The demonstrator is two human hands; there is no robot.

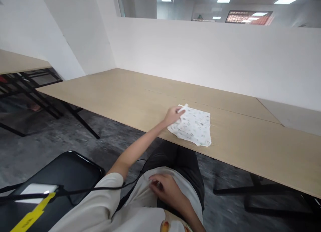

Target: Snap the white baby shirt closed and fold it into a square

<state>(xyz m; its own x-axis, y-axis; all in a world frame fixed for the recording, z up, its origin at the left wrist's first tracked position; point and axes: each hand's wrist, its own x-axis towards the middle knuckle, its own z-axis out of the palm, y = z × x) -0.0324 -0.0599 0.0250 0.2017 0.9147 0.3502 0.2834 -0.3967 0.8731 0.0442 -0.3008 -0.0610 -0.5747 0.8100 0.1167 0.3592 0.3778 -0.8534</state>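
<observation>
A white cloth with a small dark print lies fairly flat near the front edge of the table, its lower edge wavy. My left hand is over the cloth's left side, fingers closed round a short white stick-like thing whose exact kind I cannot make out. My right hand is held close in front of my light shirt, above my lap. Its fingers are curled together, and what they may hold is too blurred to name.
The long wooden table runs along a white wall. At lower left a black chair bears a white device with a black cable and a yellow tag. Another table stands at far left.
</observation>
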